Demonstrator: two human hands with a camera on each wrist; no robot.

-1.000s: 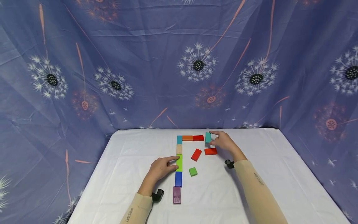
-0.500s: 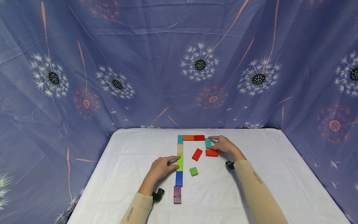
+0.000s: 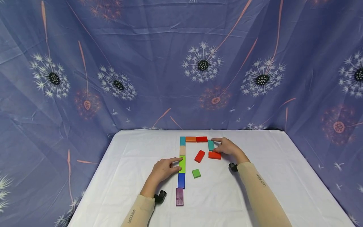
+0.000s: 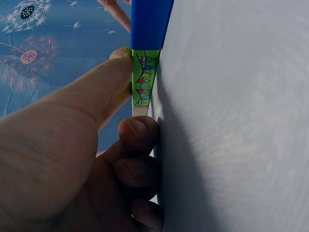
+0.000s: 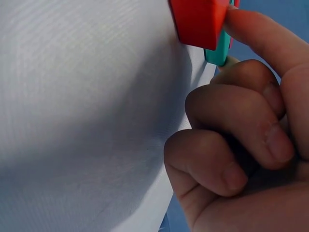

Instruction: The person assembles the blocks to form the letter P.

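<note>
With thumb and index finger my right hand [image 3: 227,146] pinches a teal block [image 3: 210,145] by its two ends, just beyond a red block [image 3: 214,155]. The teal block's far end lies near the right end of a dark red block [image 3: 202,139]. In the right wrist view the other fingers are curled under. My left hand [image 3: 162,170] rests thumb and index fingertips on top of a lime green block [image 3: 182,164], whose side shows printed bunting in the left wrist view. A blue block [image 3: 181,181] adjoins it on the near side, a plain wooden block [image 3: 182,150] on the far side.
A purple block [image 3: 180,197] ends the column nearest me; a light blue block [image 3: 182,141] marks its far corner, followed by an orange block [image 3: 191,139]. Inside lie a tilted red block [image 3: 199,156] and a small green block [image 3: 196,173]. A patterned curtain [image 3: 158,63] hangs behind.
My right hand has brought the teal block down and nearer to me, from beside the dark red block to just beyond the red one. The left hand stays on the lime green block.
</note>
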